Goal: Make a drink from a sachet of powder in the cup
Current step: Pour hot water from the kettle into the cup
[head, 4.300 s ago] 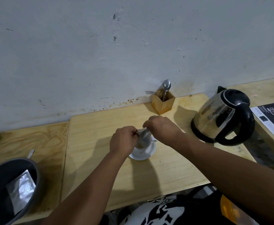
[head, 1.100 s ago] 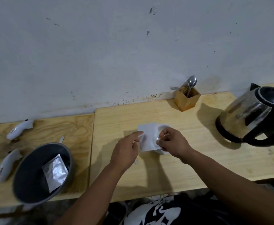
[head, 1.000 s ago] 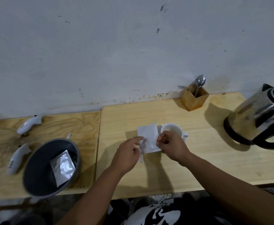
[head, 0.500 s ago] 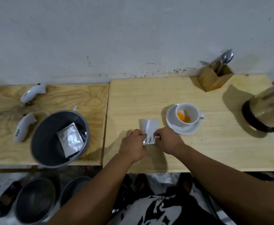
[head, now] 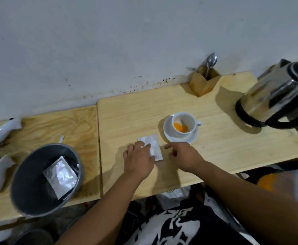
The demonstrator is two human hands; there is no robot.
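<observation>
A white cup (head: 191, 129) stands on a white saucer (head: 167, 133) in the middle of the light wooden board, with orange powder (head: 180, 128) in its bottom. Just in front and to the left of the saucer a silver sachet (head: 154, 145) lies flat on the board. My left hand (head: 139, 160) rests on the sachet's left part, fingers and thumb holding it down. My right hand (head: 182, 156) hovers just right of the sachet, fingers apart, index pointing toward it, holding nothing.
A steel and black kettle (head: 277, 99) stands at the right. A wooden holder (head: 204, 84) with a spoon is at the wall. A grey bin (head: 29, 191) at the left holds a silver sachet (head: 60, 175). Two white objects (head: 5, 130) lie beyond it.
The sachet has come away from the cup and down onto the board. My right hand has let go of it; my left hand stays on it.
</observation>
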